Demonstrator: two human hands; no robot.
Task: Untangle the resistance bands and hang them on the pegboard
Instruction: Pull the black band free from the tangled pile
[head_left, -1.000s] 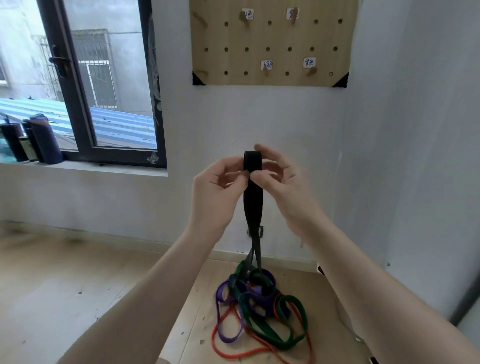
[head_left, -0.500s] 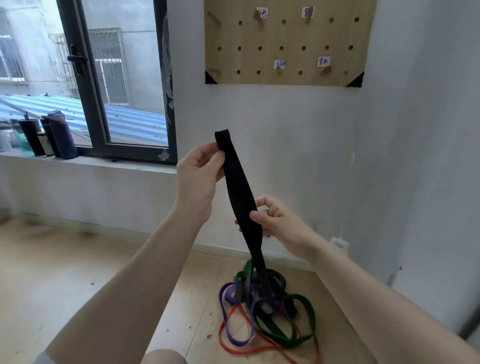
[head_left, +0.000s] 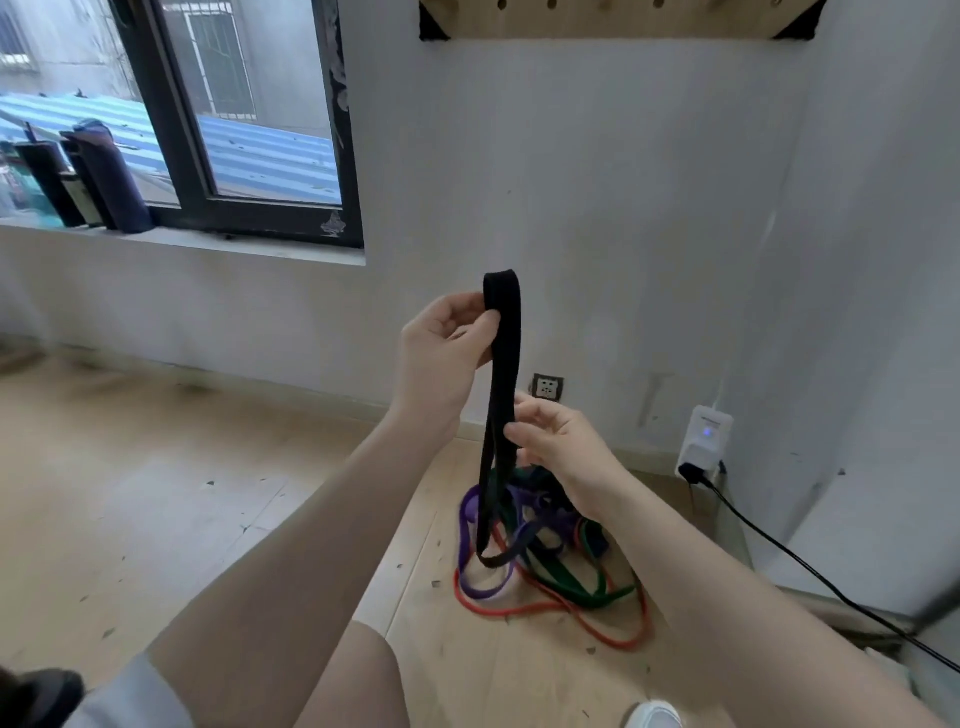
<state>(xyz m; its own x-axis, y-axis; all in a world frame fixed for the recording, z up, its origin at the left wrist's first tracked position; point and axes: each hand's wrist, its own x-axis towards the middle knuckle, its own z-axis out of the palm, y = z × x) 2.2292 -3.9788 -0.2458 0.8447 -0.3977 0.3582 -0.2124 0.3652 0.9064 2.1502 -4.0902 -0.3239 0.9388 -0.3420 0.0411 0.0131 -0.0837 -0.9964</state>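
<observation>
Left hand (head_left: 447, 353) pinches the flat black resistance band (head_left: 503, 364) near its top fold; right hand (head_left: 558, 441) pinches it lower, apparently drawing the loop clear of the tangled coloured bands (head_left: 545, 566) on the wooden floor (head_left: 156, 519).

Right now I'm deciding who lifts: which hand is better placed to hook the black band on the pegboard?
Left. The left hand pinches the black band near its top loop, nearer the pegboard. The right hand holds it lower, near the tangled bands.
</observation>
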